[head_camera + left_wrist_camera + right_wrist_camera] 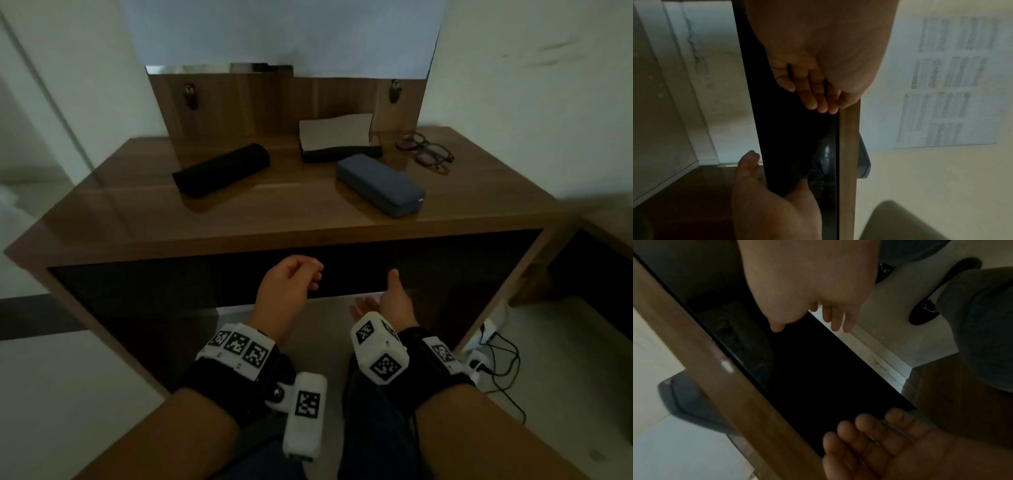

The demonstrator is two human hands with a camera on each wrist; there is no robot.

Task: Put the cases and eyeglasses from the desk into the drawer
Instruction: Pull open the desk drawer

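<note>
Hovering below the desk edge, the left hand hangs loosely curled and the right hand lies palm-up, fingers relaxed; both hold nothing. Black case, blue case, open case and eyeglasses lie on the desktop, well apart from both hands.

A: The room is dim, and the brightest patch is the pale mirror above the surface.

B: A soft sheen lies across the wood on the left, and the recess under it is almost black.

A: The head view bends straight lines near its edges.

B: Both wrist views are murky and grainy; the printed sheet on the wall is too smeared to read.
</note>
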